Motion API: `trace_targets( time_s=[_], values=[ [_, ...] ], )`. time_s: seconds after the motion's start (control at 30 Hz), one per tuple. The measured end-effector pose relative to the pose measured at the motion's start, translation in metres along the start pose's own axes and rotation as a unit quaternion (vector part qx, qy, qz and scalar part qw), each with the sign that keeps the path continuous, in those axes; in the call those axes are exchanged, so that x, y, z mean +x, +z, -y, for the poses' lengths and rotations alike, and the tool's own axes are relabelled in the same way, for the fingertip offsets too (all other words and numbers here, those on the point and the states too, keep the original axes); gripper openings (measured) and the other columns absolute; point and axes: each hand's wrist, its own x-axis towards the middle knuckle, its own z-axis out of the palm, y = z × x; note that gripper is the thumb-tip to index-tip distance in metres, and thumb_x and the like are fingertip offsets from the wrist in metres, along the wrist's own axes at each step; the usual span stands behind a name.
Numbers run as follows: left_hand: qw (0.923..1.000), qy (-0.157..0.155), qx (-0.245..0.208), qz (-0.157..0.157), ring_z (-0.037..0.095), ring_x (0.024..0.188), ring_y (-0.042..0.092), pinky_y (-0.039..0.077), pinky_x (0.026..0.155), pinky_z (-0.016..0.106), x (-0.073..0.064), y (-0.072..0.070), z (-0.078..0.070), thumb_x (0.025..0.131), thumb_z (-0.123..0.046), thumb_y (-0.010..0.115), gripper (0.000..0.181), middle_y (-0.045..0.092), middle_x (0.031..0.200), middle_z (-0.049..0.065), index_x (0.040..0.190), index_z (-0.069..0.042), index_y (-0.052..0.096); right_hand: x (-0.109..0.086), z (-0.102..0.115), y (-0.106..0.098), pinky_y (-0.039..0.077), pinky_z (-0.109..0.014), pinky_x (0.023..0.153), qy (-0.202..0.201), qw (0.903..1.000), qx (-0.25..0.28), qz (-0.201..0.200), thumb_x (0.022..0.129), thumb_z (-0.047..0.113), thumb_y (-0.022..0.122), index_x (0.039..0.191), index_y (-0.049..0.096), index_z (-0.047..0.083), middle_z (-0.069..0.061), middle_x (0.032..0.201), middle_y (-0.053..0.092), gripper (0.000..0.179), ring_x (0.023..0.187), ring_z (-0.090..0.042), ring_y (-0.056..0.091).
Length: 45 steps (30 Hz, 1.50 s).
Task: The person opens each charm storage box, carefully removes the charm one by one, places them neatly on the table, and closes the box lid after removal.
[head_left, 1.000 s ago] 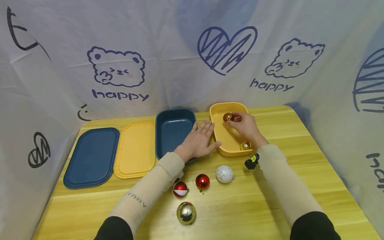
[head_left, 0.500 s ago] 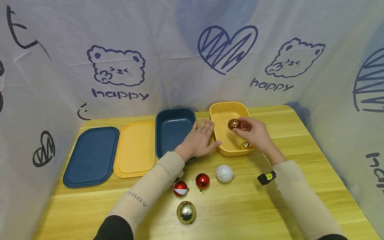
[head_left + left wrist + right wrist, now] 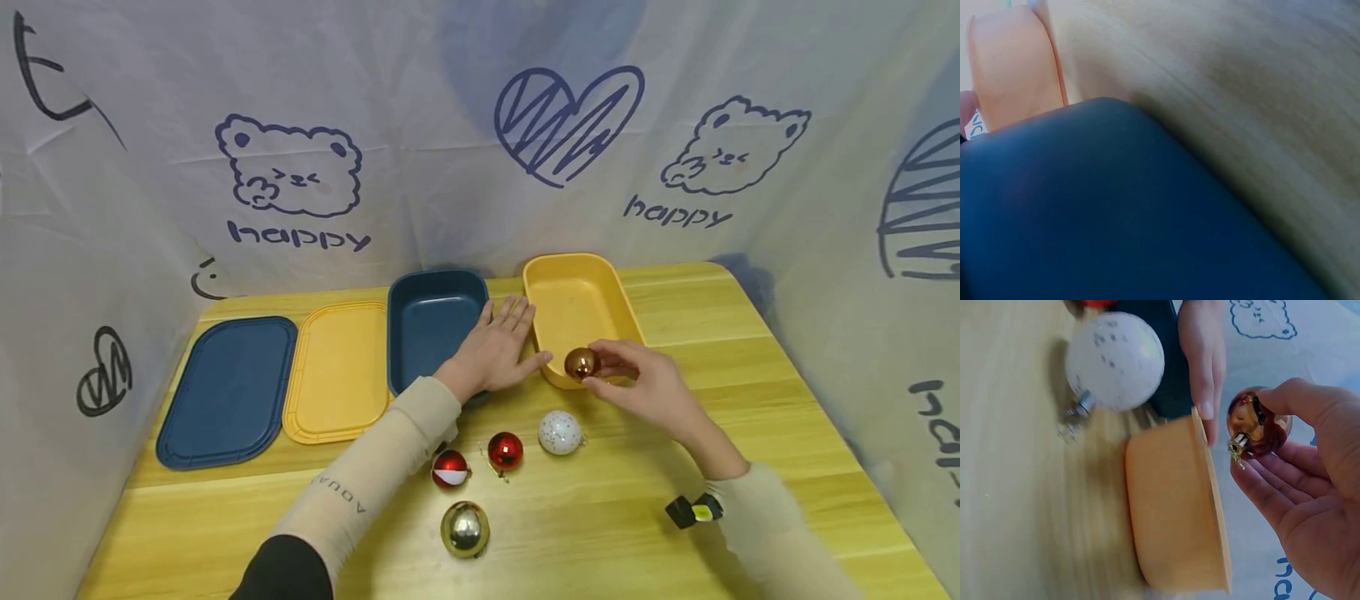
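Observation:
In the head view my right hand pinches a shiny copper-brown Christmas ball between thumb and fingers, over the near end of the yellow box. The right wrist view shows this copper ball with its gold cap and loop, beside the box's rim. My left hand lies with fingers straight across the side of the dark blue box, its fingertips and thumb close to the yellow box's left wall. A white speckled ball and a red ball lie on the table in front.
A red-and-white ball and a larger gold ball sit nearer the person. To the left lie a yellow lid and a dark blue lid, flat on the wooden table. A printed cloth hangs behind.
My right hand has drawn the copper ball from the yellow box's far half toward its near rim. The gold ball inside that box is now hidden behind this hand. The left hand stays put.

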Motion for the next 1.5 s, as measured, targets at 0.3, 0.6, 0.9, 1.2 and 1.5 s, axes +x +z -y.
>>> trace_targets(
  time_s=[0.3, 0.6, 0.9, 1.2, 1.5],
  values=[
    [0.9999, 0.010, 0.011, -0.007, 0.034, 0.166, 0.010, 0.008, 0.133, 0.057, 0.001, -0.005, 0.000, 0.109, -0.065, 0.032, 0.086, 0.018, 0.177, 0.016, 0.169, -0.005, 0.018, -0.034, 0.015, 0.018, 0.063, -0.036, 0.091, -0.040, 0.9984, 0.021, 0.033, 0.089, 0.012, 0.086, 0.133, 0.070, 0.008, -0.005, 0.120, 0.075, 0.047, 0.100, -0.013, 0.076],
    [1.0000, 0.008, -0.006, 0.000, 0.032, 0.166, 0.006, 0.006, 0.134, 0.053, 0.002, -0.005, 0.000, 0.110, -0.062, 0.031, 0.085, 0.015, 0.177, 0.017, 0.169, -0.002, 0.017, -0.055, 0.026, 0.040, 0.064, -0.035, 0.086, -0.095, 0.9925, 0.044, 0.063, 0.087, 0.009, 0.087, 0.132, 0.071, 0.009, -0.004, 0.120, 0.076, 0.048, 0.098, -0.007, 0.074],
    [0.9997, 0.014, -0.020, -0.008, 0.035, 0.166, 0.008, 0.007, 0.134, 0.052, 0.001, -0.003, 0.000, 0.110, -0.062, 0.030, 0.084, 0.016, 0.176, 0.019, 0.168, -0.002, 0.017, -0.076, 0.027, 0.062, 0.064, -0.035, 0.085, -0.113, 0.9848, 0.079, 0.106, 0.090, 0.013, 0.085, 0.132, 0.069, 0.013, -0.004, 0.121, 0.075, 0.045, 0.099, -0.008, 0.074],
    [0.9996, 0.019, -0.015, -0.015, 0.036, 0.165, 0.011, 0.009, 0.134, 0.052, 0.002, -0.001, 0.000, 0.110, -0.062, 0.033, 0.086, 0.017, 0.176, 0.019, 0.168, -0.001, 0.018, -0.088, 0.024, 0.080, 0.064, -0.031, 0.084, -0.123, 0.9793, 0.073, 0.143, 0.091, 0.016, 0.084, 0.131, 0.070, 0.010, -0.005, 0.119, 0.074, 0.043, 0.099, -0.006, 0.073],
    [0.9997, 0.016, -0.019, -0.008, 0.036, 0.166, 0.009, 0.007, 0.134, 0.052, 0.003, 0.001, 0.000, 0.110, -0.063, 0.029, 0.086, 0.015, 0.177, 0.018, 0.169, -0.002, 0.016, -0.095, 0.023, 0.092, 0.063, -0.031, 0.087, -0.104, 0.9736, 0.105, 0.174, 0.093, 0.018, 0.083, 0.132, 0.069, 0.010, -0.006, 0.121, 0.074, 0.042, 0.101, -0.007, 0.073]
  ],
)
